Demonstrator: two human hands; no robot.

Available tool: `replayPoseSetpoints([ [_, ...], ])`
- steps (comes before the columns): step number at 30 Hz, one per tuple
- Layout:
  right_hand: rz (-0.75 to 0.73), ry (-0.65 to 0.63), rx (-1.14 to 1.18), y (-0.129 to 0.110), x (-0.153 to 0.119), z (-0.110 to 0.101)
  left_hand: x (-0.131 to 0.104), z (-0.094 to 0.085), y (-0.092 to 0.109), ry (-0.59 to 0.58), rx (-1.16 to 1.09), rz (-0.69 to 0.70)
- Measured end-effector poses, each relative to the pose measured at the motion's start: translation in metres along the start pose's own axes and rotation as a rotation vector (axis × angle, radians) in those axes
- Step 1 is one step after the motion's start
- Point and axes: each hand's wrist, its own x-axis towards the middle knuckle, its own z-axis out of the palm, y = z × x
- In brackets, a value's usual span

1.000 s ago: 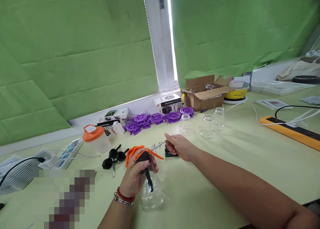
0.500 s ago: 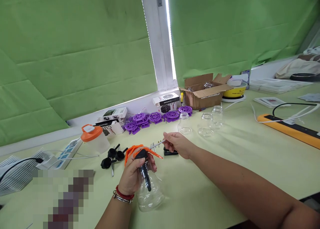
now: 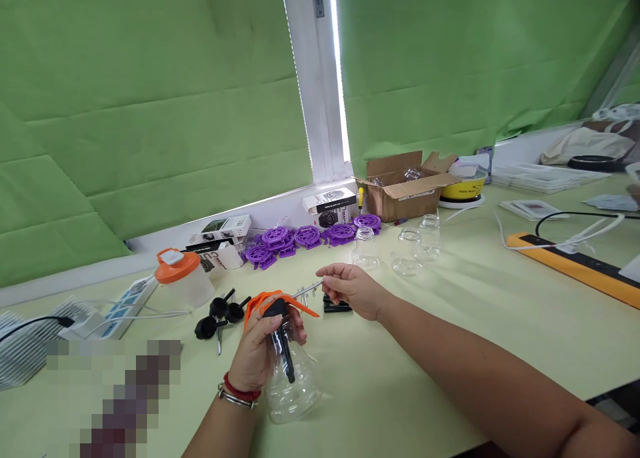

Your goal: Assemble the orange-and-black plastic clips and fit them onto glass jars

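My left hand (image 3: 256, 358) is wrapped round the neck of a clear flared bottle (image 3: 296, 399), tilted over the table. A black cap with a stem (image 3: 286, 359) reaches down inside it, and an orange plastic handle piece (image 3: 306, 308) spreads over the top. With thumb and fingertips, my right hand (image 3: 354, 290) grips a thin metal rod (image 3: 313, 287). The rod's far end meets the orange piece; its tip is hidden there. Behind the rod lie several small screws (image 3: 303, 301) and a black block-shaped item (image 3: 337, 305). Several black funnel-like parts (image 3: 205, 328) lie to the left.
Three clear jars (image 3: 367, 250) stand behind my right hand. Purple plastic wheels (image 3: 307, 237), small printed boxes (image 3: 330, 208) and an open carton (image 3: 413, 195) line the back. An orange-lidded container (image 3: 180, 278) stands left; an orange power strip (image 3: 575, 266) lies right.
The whole view has shifted slightly, with things sitting a little farther left. Both hands keep nearly the same pose on the bottle and the rod.
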Motion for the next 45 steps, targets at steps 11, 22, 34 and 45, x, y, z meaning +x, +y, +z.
replayPoseSetpoints([
  [11,-0.148,0.120,-0.044,0.008,0.008,-0.008,0.000,-0.005,0.004,0.080,-0.122,-0.095],
  [22,-0.067,0.082,-1.303,0.012,0.062,-0.023,0.001,-0.014,0.021,0.303,-0.312,-0.102],
  [34,0.017,-0.018,-1.398,0.012,0.078,-0.012,0.003,-0.018,0.013,0.353,-0.276,-0.091],
  [45,0.409,-0.240,0.061,0.005,-0.036,0.049,0.002,0.001,0.007,0.355,-0.307,0.199],
])
